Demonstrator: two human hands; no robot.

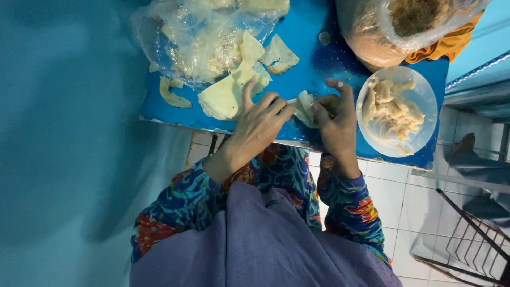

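Dough point(392, 109) fills the clear bowl point(425, 93) at right; wrappers point(226, 98) spill from the bag point(196, 37) at upper left. Left hand point(260, 125) and right hand point(334, 119) pinch a folded wrapper point(305, 107) between their fingertips.

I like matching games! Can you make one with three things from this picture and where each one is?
Things:
1. Filling
2. Wrapper
3. Bag

Places:
A. Pinched between the left hand and right hand
B. At the table's far left
C. In the clear bowl

Pairs: 1-C, 2-A, 3-B. The filling is the pale lumpy stuff.
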